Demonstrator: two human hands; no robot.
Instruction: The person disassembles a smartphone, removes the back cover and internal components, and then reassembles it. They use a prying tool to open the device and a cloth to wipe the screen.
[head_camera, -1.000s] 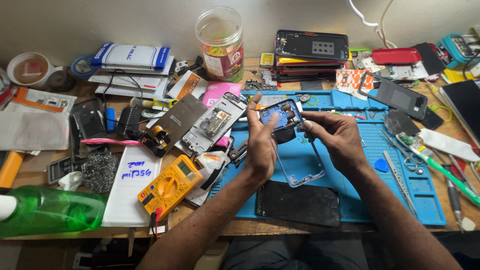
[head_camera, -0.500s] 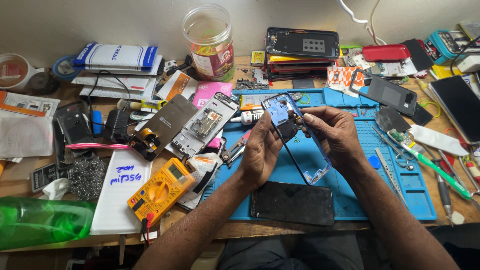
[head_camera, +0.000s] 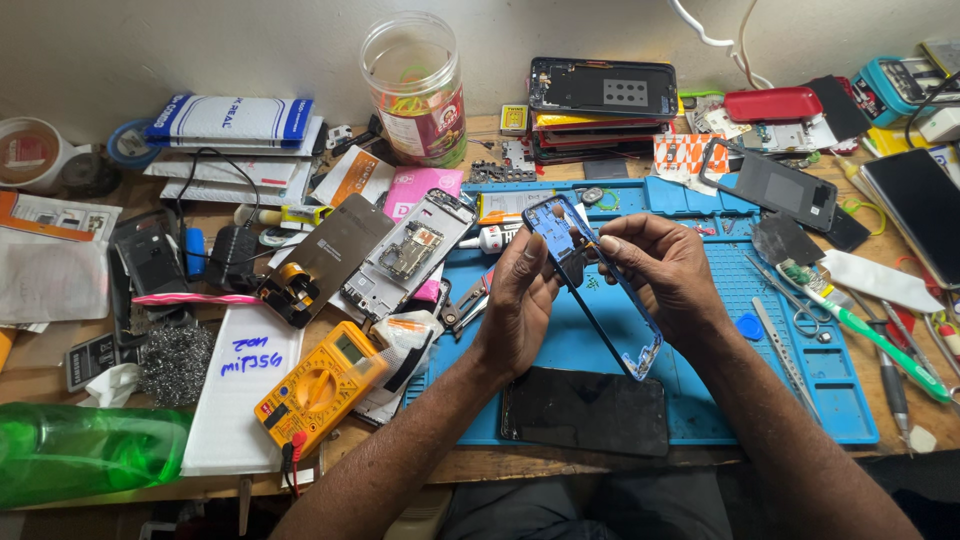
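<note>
Blue slim phone frame (head_camera: 585, 270) between hands

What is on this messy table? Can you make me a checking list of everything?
Surface: wooden table with a blue work mat on it.
Job's things: blue phone frame, tilted, held above the mat; black screen panel lying flat below it.
Clutter: yellow multimeter, clear plastic jar, green bottle, stack of phones, tweezers, steel wool.
Grips: left hand and right hand both hold the frame.
Cables: white cable on the wall; black lead by the envelopes.
Surroundings: plain wall behind.
</note>
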